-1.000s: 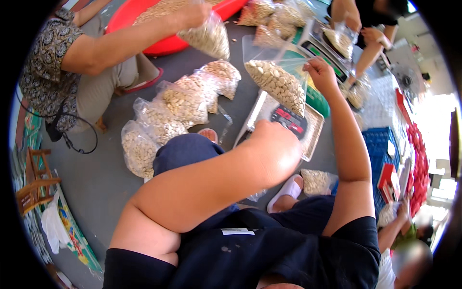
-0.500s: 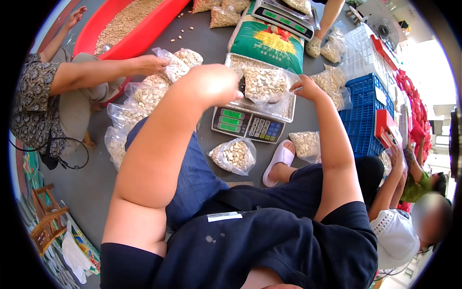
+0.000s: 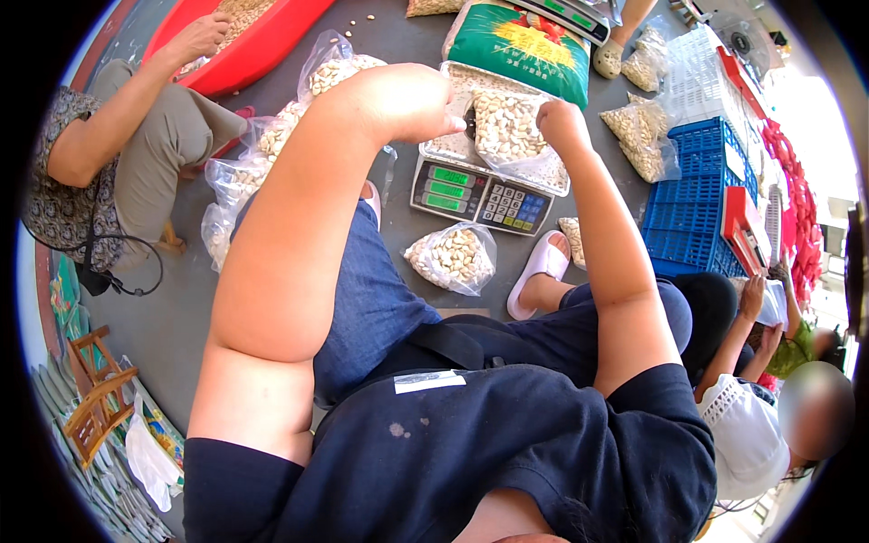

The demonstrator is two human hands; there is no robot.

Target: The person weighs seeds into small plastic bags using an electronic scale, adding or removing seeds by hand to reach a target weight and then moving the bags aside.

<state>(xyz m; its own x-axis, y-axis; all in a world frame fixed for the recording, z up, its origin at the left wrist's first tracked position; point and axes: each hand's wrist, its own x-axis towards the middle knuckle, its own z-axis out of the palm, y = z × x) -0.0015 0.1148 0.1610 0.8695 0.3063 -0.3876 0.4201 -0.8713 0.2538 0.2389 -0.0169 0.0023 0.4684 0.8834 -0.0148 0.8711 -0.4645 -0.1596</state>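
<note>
A clear plastic bag of pale flat seeds [image 3: 509, 127] rests on the pan of a digital scale [image 3: 484, 195], whose green displays are lit. My right hand [image 3: 563, 125] is closed, pinching the bag's upper right edge. On the other side, my left hand [image 3: 421, 101] is curled beside the bag, its thumb toward it; its fingers are mostly hidden, and what they hold cannot be made out. Between that thumb and the bag shows a small dark spot. Close in front of the scale stands another open-topped bag of seeds [image 3: 453, 258] on the floor.
To the left, several filled bags [image 3: 237, 181] lie near a co-worker's hand [image 3: 204, 36] over a red tub [image 3: 262, 54]. A green sack [image 3: 520, 54] lies behind the scale. Blue crates [image 3: 692, 204] and more bags [image 3: 638, 136] stand right. Another person [image 3: 747, 443] sits at lower right.
My right hand's fingers have closed on the bag's edge. The co-worker's hand has left the bag at left and moved to the red tub. The whole view has shifted slightly.
</note>
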